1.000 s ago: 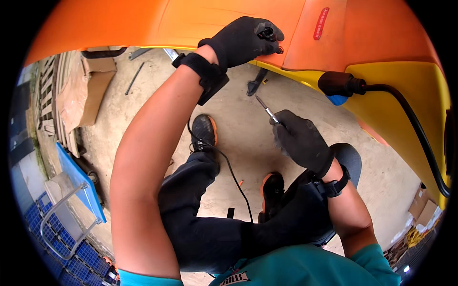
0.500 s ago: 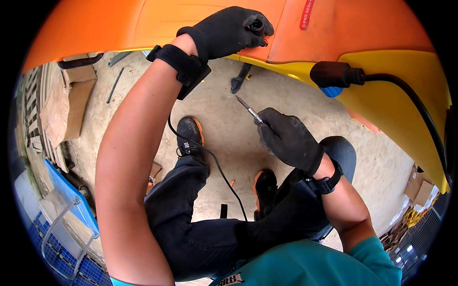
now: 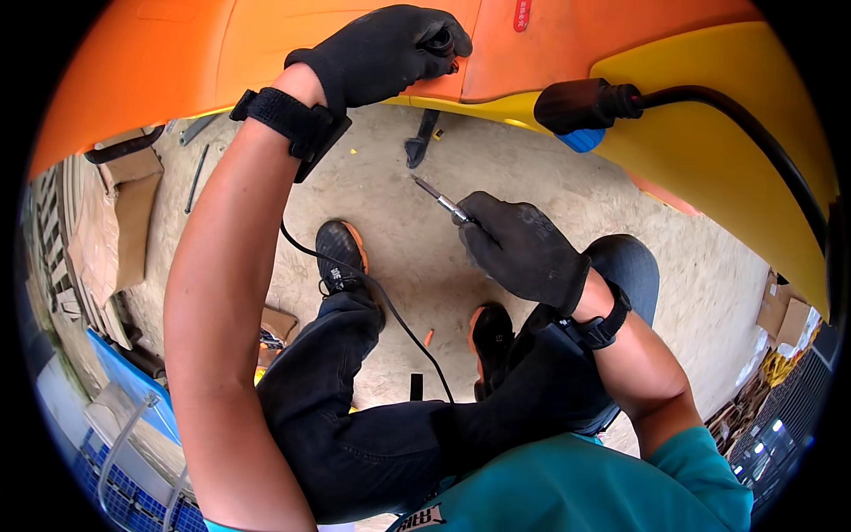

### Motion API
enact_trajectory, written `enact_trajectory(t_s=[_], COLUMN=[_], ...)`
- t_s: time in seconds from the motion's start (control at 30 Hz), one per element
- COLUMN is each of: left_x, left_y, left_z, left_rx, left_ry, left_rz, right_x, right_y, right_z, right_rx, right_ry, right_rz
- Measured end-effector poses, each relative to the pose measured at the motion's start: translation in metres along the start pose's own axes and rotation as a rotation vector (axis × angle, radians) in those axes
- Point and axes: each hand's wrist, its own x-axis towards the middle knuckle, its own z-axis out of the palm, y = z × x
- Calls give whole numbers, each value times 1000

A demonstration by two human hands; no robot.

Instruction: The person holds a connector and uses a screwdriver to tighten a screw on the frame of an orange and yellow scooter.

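My left hand (image 3: 390,53), in a black glove, rests against the orange panel (image 3: 292,44) at the top of the view. Its fingers are curled round a small dark, rounded piece (image 3: 436,41) whose kind I cannot make out; a bit of reddish orange shows below the fingertips. Lower and to the right, my gloved right hand (image 3: 523,250) grips a screwdriver (image 3: 443,200). The metal shaft points up and left, its tip in the air below the panel's edge. The palm hides the screwdriver's handle.
A black plug-like connector (image 3: 585,108) with a blue part hangs on a thick black cable (image 3: 753,111) before the yellow panel (image 3: 700,80). A thin black cord (image 3: 390,306) runs between my legs. Cardboard (image 3: 133,222) and a blue board (image 3: 133,381) stand left. More cardboard (image 3: 782,310) lies right.
The whole view has shifted, so the panels and connector sit farther left and higher. Both hands appear a little farther left, with their grips unchanged.
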Motion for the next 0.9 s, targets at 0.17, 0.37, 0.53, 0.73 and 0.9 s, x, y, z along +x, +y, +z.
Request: enact_trajectory(t_s=[0.17, 0.37, 0.53, 0.73, 0.9], left_x=[8, 17, 15, 13, 15], left_y=[-5, -1, 6, -23, -39], left_z=[-8, -9, 7, 16, 25], left_rx=[168, 183, 177, 92, 90], left_ry=[-71, -151, -98, 16, 102], left_rz=[158, 156, 20, 107, 247], right_x=[-1, -3, -5, -4, -1], right_y=[-2, 2, -8, -20, -17], right_z=[0, 2, -8, -14, -6], right_rx=[-13, -25, 272, 578, 573], right_ry=[-30, -15, 4, 111, 246], right_rz=[0, 17, 194, 268, 142])
